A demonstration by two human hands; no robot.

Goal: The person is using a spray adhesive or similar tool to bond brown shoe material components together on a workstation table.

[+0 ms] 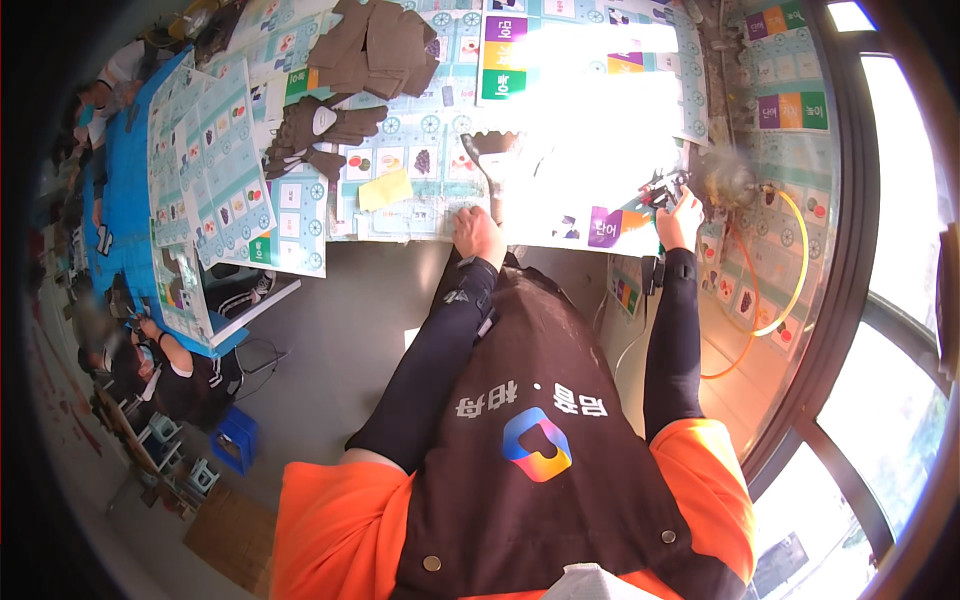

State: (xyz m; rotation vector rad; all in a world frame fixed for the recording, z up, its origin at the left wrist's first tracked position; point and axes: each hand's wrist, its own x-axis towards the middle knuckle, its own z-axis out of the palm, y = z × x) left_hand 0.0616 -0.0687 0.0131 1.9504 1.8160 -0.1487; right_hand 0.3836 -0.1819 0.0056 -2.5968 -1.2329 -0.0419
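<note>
My left hand rests at the table's near edge, its fingers curled and closed. Beside its fingers stands the lower end of a brown piece with a scalloped top; whether the fingers grip it is hidden. Farther right, the fingers of my right hand close on a small black and silver metal device at the table's right edge. Glare washes out the tabletop between my hands. A yellow paper slip lies to the left, with dark brown gloves behind it.
A stack of grey-brown fabric pieces lies at the back of the printed-sheet-covered table. A yellow hose curves along the right, near the window frame. At left, people sit by a blue-covered table; a blue crate stands on the floor.
</note>
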